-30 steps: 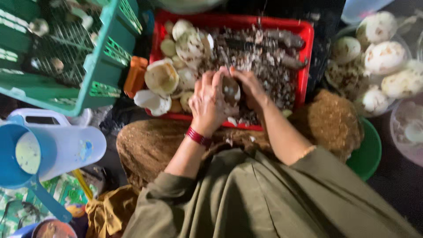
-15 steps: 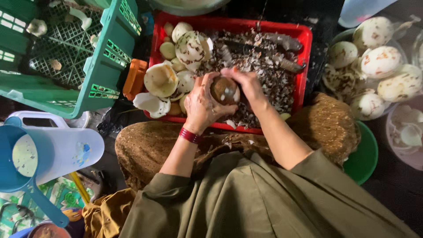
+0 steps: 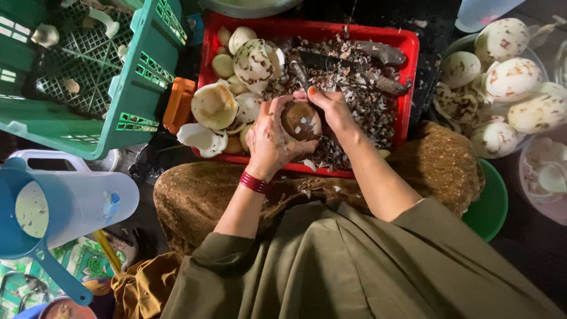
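My left hand [image 3: 269, 142] and my right hand [image 3: 332, 109] together hold a round brown coconut kernel [image 3: 300, 120] with pale patches, just above the near edge of a red crate [image 3: 410, 71]. The left hand cups it from below and the left side. Fingers of the right hand press on its top and right side. A red bangle [image 3: 254, 182] circles my left wrist. Inside the crate lie a heap of brown shell scraps [image 3: 354, 88], several peeled white kernels [image 3: 214, 105] on its left side, and a dark knife [image 3: 322, 61].
A green plastic crate [image 3: 142, 77] stands tilted at the left. At the right a bowl [image 3: 466, 44] holds several white speckled kernels [image 3: 511, 77]; a green bowl [image 3: 493, 207] sits below it. A blue jug with pale liquid [image 3: 56, 210] is at the lower left.
The kernel has been turned in my hands so its brown round side faces up. My right fingers shifted over its top; both hands stay above the crate's near edge.
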{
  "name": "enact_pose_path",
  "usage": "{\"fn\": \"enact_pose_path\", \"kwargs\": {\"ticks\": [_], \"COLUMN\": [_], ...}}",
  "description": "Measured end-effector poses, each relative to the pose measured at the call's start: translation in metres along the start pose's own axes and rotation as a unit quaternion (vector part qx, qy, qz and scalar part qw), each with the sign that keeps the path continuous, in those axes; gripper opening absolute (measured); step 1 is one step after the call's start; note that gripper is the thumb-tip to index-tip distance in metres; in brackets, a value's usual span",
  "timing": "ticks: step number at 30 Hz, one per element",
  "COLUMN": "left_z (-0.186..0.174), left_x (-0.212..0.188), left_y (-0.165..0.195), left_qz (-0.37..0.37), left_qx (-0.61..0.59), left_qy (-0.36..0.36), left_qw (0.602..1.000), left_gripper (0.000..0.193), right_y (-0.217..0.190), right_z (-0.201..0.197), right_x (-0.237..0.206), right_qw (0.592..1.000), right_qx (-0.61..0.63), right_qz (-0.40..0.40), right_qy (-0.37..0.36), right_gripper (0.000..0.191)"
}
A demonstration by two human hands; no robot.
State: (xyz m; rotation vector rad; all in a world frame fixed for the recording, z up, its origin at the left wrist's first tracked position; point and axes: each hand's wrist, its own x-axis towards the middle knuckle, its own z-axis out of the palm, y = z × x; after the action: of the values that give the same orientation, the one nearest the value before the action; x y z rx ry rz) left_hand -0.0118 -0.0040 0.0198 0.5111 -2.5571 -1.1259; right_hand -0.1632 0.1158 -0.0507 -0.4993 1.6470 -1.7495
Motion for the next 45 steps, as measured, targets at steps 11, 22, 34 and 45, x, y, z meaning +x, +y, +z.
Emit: {"fn": "enact_pose_path", "kwargs": {"ticks": [11, 22, 34, 45], "left_z": [-0.007, -0.012, -0.003, -0.001], "left_x": [-0.002, -0.004, 0.001, -0.003], "left_y": [0.013, 0.004, -0.004, 0.009], "left_qz": [-0.007, -0.039, 0.150, 0.055], "left_qx": [0.002, -0.015, 0.052, 0.073], "left_qy": [0.017, -0.034, 0.052, 0.035], "left_qw": [1.000, 0.999, 0.986, 0.995], "left_gripper": [0.097, 0.077, 0.068, 0.080], "right_y": [0.023, -0.058, -0.035, -0.038], "right_z": [-0.008, 0.059, 0.044, 0.040], "right_x": [0.003, -0.078, -0.064, -0.044], "right_qw": [0.999, 0.826, 0.821, 0.888], "right_qx": [0.004, -0.417, -0.471, -0.346], "right_qz": [0.006, -0.355, -0.294, -0.288], "right_qy": [0.033, 0.137, 0.131, 0.091], "right_gripper": [0.042, 0.033, 0.033, 0.036]}}
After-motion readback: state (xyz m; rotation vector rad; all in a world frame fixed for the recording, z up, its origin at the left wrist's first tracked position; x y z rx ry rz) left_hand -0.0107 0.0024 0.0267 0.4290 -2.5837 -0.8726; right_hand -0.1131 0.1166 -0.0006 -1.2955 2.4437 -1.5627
